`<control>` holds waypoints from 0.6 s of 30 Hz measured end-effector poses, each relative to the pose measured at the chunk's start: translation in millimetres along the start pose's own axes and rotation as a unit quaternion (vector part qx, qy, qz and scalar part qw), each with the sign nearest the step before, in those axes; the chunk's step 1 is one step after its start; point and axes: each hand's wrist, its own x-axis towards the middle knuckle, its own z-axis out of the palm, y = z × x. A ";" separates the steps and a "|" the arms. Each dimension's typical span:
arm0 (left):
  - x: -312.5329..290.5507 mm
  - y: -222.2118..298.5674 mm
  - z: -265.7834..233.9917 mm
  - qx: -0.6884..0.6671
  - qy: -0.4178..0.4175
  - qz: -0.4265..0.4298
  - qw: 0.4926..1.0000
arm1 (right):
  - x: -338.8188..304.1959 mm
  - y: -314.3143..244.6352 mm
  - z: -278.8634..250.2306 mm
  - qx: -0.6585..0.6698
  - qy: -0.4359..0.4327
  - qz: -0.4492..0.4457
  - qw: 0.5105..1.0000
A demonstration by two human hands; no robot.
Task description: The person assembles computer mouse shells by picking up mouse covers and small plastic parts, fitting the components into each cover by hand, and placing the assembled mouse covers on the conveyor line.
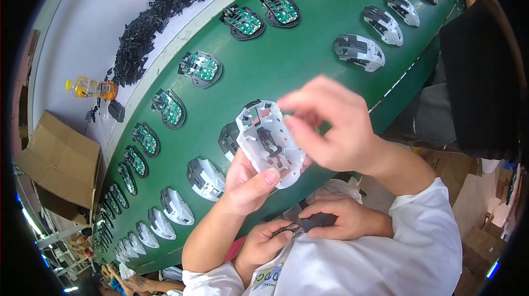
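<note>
My left hand [248,183] grips a white computer mouse shell [267,144], its hollow inside turned up, showing posts, a dark central piece and reddish patches. Over the shell's upper right edge is my right hand [333,125], blurred, with fingers curled and thumb and forefinger drawn together. Whatever lies between those fingertips is too smeared to name. Just behind the held shell, partly covered by it, a dark grey mouse cover [227,142] rests on the green table. Beside my left hand lies a white and grey mouse shell [205,178].
Mouse bases with green circuit boards [201,69] line the green table [275,64]; more mouse shells [359,52] follow its near edge. Beyond are a black parts pile [146,37], a bottle [91,88] and a cardboard box [60,158]. A second pair of hands [336,216] holds dark objects below.
</note>
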 end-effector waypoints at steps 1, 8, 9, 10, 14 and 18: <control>-1.7 0.8 -3.1 -0.006 -0.004 -0.011 1.000 | 0.1 -3.2 -6.5 0.018 -0.045 0.068 0.996; -4.0 -5.9 -8.4 -0.043 -0.033 -0.010 0.999 | -20.6 7.8 15.0 0.380 -0.184 0.207 0.882; -3.6 -5.5 -9.4 -0.041 -0.040 -0.010 0.998 | -21.5 6.9 16.9 0.393 -0.173 0.236 0.872; -3.6 -5.4 -10.2 -0.039 -0.047 -0.010 0.998 | -22.4 6.4 18.4 0.405 -0.161 0.264 0.860; -7.5 -8.2 -16.5 -0.007 -0.040 -0.009 0.999 | -17.7 6.6 16.9 0.420 -0.201 0.318 0.826; -9.6 -10.4 -23.7 0.013 -0.052 -0.024 0.998 | -17.1 7.1 12.5 0.377 -0.246 0.333 0.828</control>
